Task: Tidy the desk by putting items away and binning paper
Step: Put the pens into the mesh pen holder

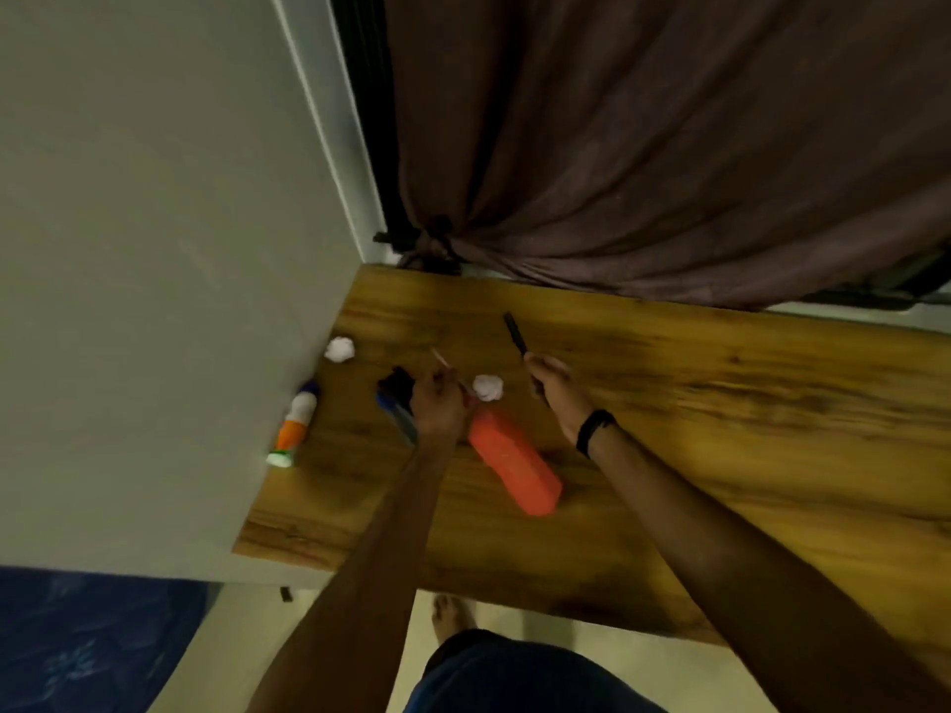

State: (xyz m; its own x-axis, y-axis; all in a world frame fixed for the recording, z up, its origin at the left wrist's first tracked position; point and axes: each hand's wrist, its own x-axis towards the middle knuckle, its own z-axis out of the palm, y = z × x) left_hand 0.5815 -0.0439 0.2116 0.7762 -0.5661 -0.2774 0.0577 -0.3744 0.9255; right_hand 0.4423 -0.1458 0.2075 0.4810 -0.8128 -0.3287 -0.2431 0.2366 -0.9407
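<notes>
Gripping a black pen [514, 334], the right hand [558, 391] hovers over the worktop [720, 403]. Left hand [437, 409] pinches a thin pencil [445, 363] right by an orange case [514, 468] and a paper ball [487, 387].

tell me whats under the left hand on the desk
Blue and black pens poke out from beneath the left hand, which pinches a thin pencil. Anything directly under the palm is covered.
</notes>
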